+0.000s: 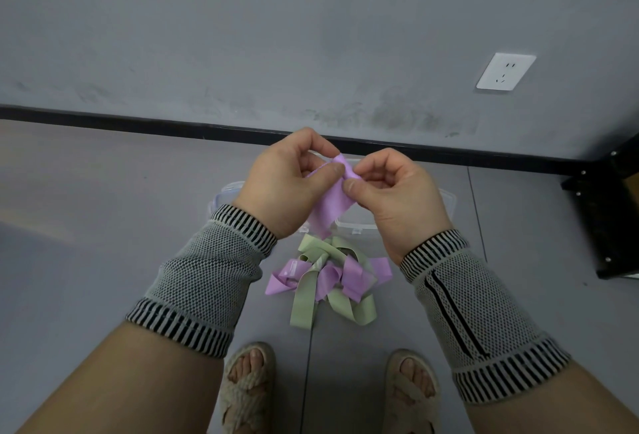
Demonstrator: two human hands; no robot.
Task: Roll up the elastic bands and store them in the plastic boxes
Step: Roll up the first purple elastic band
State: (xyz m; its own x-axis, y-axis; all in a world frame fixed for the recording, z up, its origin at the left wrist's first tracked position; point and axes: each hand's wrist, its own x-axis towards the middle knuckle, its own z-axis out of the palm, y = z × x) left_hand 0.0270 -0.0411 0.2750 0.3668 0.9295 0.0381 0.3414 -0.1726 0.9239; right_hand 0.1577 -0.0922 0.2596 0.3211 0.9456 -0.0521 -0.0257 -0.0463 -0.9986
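Clear plastic boxes [446,203] sit on the floor at twelve o'clock from the tangled purple and green bands [323,281]. Above them, the left hand [287,184] and right hand [394,191] together pinch a purple band [330,207], starting its roll. That springy end could slip free and unwind if either pinch loosens.

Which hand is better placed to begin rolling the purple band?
Probably the right hand: its fingertips pinch the purple band at the top end, while the left hand steadies it.
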